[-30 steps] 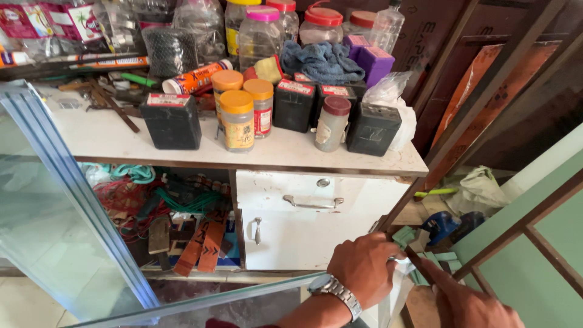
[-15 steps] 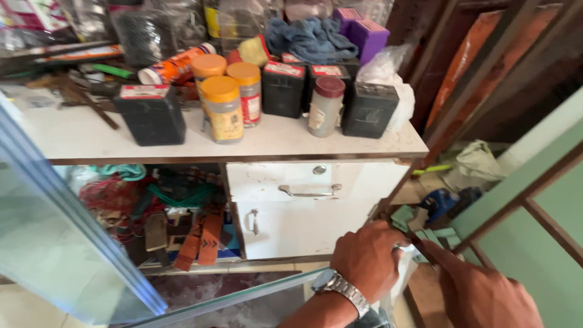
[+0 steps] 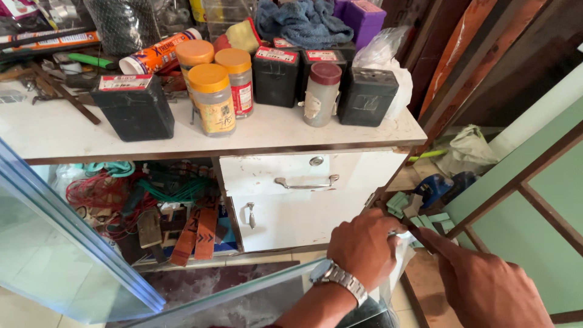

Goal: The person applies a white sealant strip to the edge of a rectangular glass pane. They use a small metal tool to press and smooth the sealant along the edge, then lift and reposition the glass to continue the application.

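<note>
My left hand [image 3: 364, 246], with a metal wristwatch [image 3: 338, 278], is closed in a fist over the upper corner of a glass sheet [image 3: 243, 297] that slants across the bottom of the view. A bit of white plastic [image 3: 402, 262] shows under the fist. My right hand [image 3: 486, 282] is just to its right, index finger stretched out and touching the left hand's knuckles. Something thin and dark lies along that finger; I cannot tell whether the hand holds it.
A stack of glass panes [image 3: 54, 225] leans at the left. Behind stands a white cabinet [image 3: 291, 200] with a drawer handle, and jars [image 3: 212, 97], black boxes [image 3: 135, 106] and tools on its top. Cables and straps fill the open shelf [image 3: 146, 206]. Wooden frames [image 3: 516, 176] stand at the right.
The view has tipped down and drawn closer to the cabinet. My right hand has come further into view and closed in on my left hand, which stays on the glass corner.
</note>
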